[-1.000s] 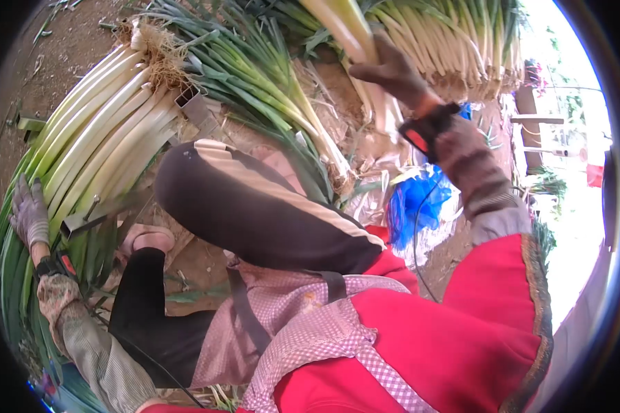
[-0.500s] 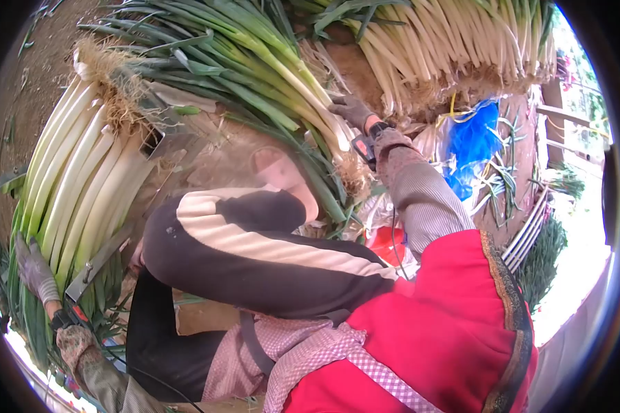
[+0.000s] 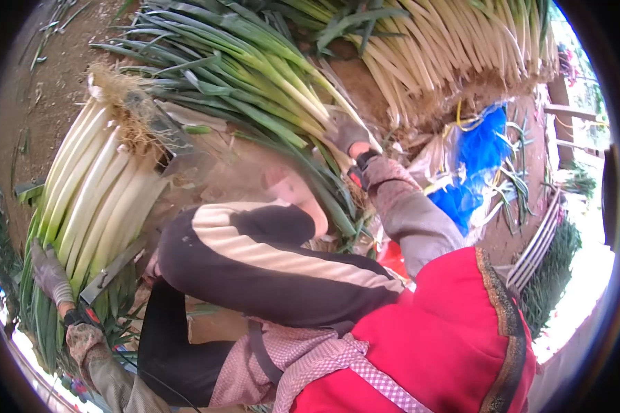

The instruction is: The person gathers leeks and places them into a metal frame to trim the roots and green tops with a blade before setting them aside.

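Note:
My right hand, in a grey glove, closes round the pale stems of some green onions near their root end. Their green leaves stretch away to the upper left, and my hand hides part of the stems. My left hand, gloved too, lies with outstretched fingers on the left side of a thick bundle of green onions. This bundle has its stringy roots at the top and its leaves toward me. A flat metal bar crosses it beside my left hand.
A large row of green onions lies at the back right, roots toward me. Blue plastic is on the ground right of my right arm. My bent knee is between the two hands. More greens lie at far right.
The view has shifted slightly, moving the scene rightward. My right hand has moved a little toward me on the stems, and the roots below it show less. My left hand stays on the bundle.

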Demonstrator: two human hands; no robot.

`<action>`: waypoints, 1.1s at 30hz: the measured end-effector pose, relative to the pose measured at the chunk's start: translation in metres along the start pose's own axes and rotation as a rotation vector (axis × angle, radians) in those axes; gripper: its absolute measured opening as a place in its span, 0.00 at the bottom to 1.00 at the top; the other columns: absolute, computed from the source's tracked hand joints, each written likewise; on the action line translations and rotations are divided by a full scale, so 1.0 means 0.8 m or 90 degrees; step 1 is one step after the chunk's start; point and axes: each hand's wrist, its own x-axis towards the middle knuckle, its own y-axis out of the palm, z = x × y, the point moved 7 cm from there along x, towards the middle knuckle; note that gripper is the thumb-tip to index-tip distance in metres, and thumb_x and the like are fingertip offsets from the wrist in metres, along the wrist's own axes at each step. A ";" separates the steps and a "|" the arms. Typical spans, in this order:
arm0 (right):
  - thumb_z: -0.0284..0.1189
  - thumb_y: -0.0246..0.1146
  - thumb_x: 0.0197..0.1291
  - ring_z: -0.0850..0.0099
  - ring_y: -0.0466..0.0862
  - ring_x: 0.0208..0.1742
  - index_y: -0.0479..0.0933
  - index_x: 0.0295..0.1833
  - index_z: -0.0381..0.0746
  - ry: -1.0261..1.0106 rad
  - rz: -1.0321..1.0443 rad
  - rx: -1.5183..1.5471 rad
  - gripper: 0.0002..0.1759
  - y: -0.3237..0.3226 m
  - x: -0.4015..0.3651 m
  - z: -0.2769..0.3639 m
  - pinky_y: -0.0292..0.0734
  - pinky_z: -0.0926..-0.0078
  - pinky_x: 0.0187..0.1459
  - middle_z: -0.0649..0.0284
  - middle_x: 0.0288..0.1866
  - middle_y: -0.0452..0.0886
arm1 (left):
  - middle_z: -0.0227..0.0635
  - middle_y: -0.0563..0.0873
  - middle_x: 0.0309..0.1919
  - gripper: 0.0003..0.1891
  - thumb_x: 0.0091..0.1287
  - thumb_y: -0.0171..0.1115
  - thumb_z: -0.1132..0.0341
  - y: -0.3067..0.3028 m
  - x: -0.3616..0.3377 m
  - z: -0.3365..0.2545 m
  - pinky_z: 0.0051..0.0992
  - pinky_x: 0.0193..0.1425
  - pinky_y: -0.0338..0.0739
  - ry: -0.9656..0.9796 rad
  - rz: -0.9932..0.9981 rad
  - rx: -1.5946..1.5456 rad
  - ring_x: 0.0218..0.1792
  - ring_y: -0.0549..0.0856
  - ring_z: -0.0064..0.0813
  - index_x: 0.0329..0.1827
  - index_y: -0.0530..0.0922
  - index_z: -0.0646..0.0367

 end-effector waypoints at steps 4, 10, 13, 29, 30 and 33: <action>0.44 0.62 0.63 0.45 0.88 0.51 0.79 0.66 0.39 0.068 0.107 -0.009 0.29 -0.019 0.002 0.028 0.81 0.50 0.56 0.45 0.55 0.87 | 0.34 0.70 0.79 0.28 0.80 0.49 0.48 -0.004 -0.007 -0.007 0.52 0.81 0.54 0.024 -0.059 0.040 0.79 0.67 0.39 0.80 0.67 0.42; 0.34 0.64 0.62 0.61 0.86 0.35 0.77 0.59 0.30 -0.102 0.074 0.347 0.24 -0.061 -0.058 0.030 0.82 0.63 0.36 0.54 0.39 0.84 | 0.40 0.79 0.70 0.28 0.74 0.58 0.48 -0.042 -0.030 -0.027 0.46 0.77 0.64 0.138 -0.159 -0.003 0.71 0.75 0.44 0.71 0.75 0.54; 0.34 0.67 0.64 0.72 0.83 0.22 0.77 0.52 0.32 0.105 0.271 0.460 0.18 -0.028 -0.077 0.013 0.82 0.70 0.24 0.61 0.30 0.83 | 0.35 0.76 0.73 0.28 0.73 0.57 0.45 -0.057 -0.043 -0.035 0.52 0.78 0.59 0.090 -0.159 0.004 0.74 0.72 0.43 0.72 0.76 0.49; 0.29 0.66 0.63 0.73 0.83 0.30 0.73 0.61 0.34 0.146 0.401 0.785 0.22 -0.148 -0.186 0.115 0.83 0.74 0.27 0.63 0.36 0.80 | 0.29 0.68 0.80 0.32 0.76 0.50 0.40 -0.070 -0.044 -0.051 0.60 0.81 0.50 0.049 -0.044 -0.046 0.79 0.65 0.41 0.78 0.70 0.45; 0.29 0.66 0.64 0.73 0.84 0.32 0.73 0.63 0.34 0.137 0.399 0.828 0.23 -0.173 -0.199 0.129 0.84 0.74 0.28 0.63 0.37 0.80 | 0.29 0.67 0.81 0.33 0.76 0.49 0.40 -0.069 -0.045 -0.050 0.60 0.80 0.50 0.042 -0.034 -0.037 0.79 0.64 0.40 0.79 0.68 0.44; 0.28 0.67 0.65 0.72 0.85 0.32 0.72 0.67 0.36 0.157 0.425 0.858 0.26 -0.169 -0.217 0.124 0.86 0.72 0.30 0.61 0.40 0.83 | 0.30 0.65 0.82 0.36 0.76 0.46 0.36 -0.068 -0.032 -0.046 0.60 0.81 0.49 0.048 0.029 -0.056 0.81 0.62 0.41 0.80 0.66 0.45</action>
